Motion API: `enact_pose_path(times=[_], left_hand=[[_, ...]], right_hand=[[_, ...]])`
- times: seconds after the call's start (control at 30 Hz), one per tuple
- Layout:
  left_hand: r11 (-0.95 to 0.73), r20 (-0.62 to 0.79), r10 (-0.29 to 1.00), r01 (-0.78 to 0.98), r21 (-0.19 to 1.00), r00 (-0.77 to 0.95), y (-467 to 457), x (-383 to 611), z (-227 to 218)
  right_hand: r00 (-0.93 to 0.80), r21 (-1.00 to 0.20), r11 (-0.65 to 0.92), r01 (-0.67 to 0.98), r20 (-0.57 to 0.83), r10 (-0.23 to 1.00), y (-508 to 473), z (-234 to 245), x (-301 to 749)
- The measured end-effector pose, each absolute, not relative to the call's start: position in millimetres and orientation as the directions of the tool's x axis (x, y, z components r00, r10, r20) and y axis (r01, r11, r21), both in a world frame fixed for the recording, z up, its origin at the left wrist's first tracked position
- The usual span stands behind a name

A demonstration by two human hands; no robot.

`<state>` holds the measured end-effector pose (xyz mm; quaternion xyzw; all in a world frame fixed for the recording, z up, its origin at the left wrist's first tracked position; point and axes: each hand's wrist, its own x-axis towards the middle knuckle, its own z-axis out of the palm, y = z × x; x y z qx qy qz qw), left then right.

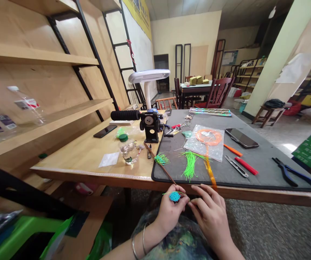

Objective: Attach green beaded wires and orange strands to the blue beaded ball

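Note:
In the head view my left hand (169,209) is closed in front of the table edge, two bangles on its wrist. A round blue cluster (174,196), seemingly of small beads, sits between its thumb and forefinger, with a thin green strand beside it. My right hand (211,213) meets the left thumb tip, its thumb and forefinger pinched; what they grip is too small to make out. Just beyond the left fingers, a thin brown stick (168,174) slants across the mat's edge, with a green and blue tuft (161,159) against it.
A grey mat (169,144) carries green strands (189,164), a plastic bag (219,144) with an orange coil, thread snips (236,167), blue-handled pliers (293,173) and a phone (241,138). Left stand a water jar (128,151), a black cranked device (150,126) and a lamp (148,76).

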<state>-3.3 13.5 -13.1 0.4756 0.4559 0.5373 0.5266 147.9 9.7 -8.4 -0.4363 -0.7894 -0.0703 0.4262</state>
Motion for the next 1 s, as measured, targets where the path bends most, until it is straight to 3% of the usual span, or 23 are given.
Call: enact_pose_path(times=[0.23, 0.5, 0.7, 1.0], left_hand=[[-0.03, 0.032, 0.999, -0.146, 0.989, 0.008, 15.5, -5.6, -15.4], [-0.056, 0.057, 0.998, -0.124, 0.991, -0.003, 13.2, -5.1, -9.0], [-0.062, 0.061, 0.998, -0.114, 0.992, -0.012, 14.5, -5.0, -11.0], [-0.058, 0.055, 0.998, -0.136, 0.989, -0.025, 16.7, 1.2, -9.7]], right_hand=[[-0.249, -0.208, 0.571, 0.794, 0.746, 0.618, 8.6, -7.3, 154.0], [-0.196, -0.276, 0.566, 0.777, 0.748, 0.634, 7.3, -5.0, 146.5], [-0.216, -0.217, 0.561, 0.799, 0.767, 0.604, 8.8, -3.3, 154.0], [-0.194, -0.274, 0.59, 0.76, 0.77, 0.608, 13.1, -4.6, 149.3]])
